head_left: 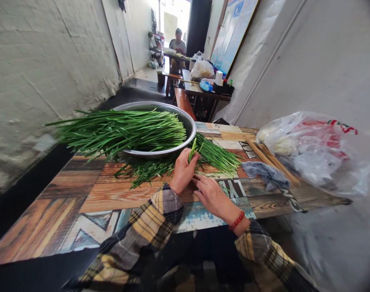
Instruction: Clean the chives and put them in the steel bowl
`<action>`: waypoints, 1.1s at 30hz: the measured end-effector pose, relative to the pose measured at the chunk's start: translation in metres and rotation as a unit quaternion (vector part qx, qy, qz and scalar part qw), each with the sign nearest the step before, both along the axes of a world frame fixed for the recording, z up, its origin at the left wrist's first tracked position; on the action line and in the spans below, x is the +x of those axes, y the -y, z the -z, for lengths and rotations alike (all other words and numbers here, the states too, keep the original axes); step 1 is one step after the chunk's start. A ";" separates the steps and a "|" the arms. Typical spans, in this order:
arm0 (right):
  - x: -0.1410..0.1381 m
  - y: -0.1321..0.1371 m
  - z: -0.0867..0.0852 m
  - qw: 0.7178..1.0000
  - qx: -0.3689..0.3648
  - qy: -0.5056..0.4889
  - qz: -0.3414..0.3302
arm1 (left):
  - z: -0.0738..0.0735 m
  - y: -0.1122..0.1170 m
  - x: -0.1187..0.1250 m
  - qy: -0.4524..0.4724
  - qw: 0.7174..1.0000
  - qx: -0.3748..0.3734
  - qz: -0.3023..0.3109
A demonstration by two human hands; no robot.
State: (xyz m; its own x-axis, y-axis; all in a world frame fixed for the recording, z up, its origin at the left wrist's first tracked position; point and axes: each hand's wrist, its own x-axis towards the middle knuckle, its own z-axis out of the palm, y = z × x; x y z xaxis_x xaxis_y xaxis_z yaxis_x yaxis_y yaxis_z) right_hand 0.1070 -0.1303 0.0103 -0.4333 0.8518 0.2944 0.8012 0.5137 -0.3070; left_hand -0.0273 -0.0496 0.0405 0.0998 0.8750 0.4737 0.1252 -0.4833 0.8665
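Observation:
My left hand (183, 170) is closed round a small bunch of garlic chives (193, 150), whose cut green ends stick up above the fist. Just below and to the right, my right hand (213, 195) has its fingers drawn together beside the left fist; what they pinch, if anything, is hidden. Behind the hands stands a large metal basin (191, 126) heaped with long chives (136, 132), their leaves hanging over its left rim. A loose pile of chives (219, 156) lies on the table to the basin's right. Scattered chive scraps (148, 170) lie in front of the basin.
The patchwork-patterned table (112, 196) also bears a grey cloth (265, 174), wooden sticks (272, 160) and a bulky clear plastic bag (312, 150) at the right wall. Farther back, a person (178, 42) sits behind another table (203, 87) with bags on it.

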 end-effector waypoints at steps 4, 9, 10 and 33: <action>0.022 -0.005 -0.009 0.996 -0.004 -0.094 0.010 | 0.002 0.001 0.004 0.068 0.990 -0.106 0.057; 0.083 -0.024 -0.009 0.985 0.003 -0.078 0.153 | 0.003 -0.001 0.004 0.041 0.995 -0.087 0.006; 0.090 -0.027 -0.009 0.984 -0.002 -0.042 0.175 | 0.002 -0.001 0.004 0.031 0.996 -0.080 0.003; 0.094 -0.031 -0.013 0.972 -0.057 -0.043 0.222 | 0.006 -0.001 0.005 0.003 0.996 -0.082 0.024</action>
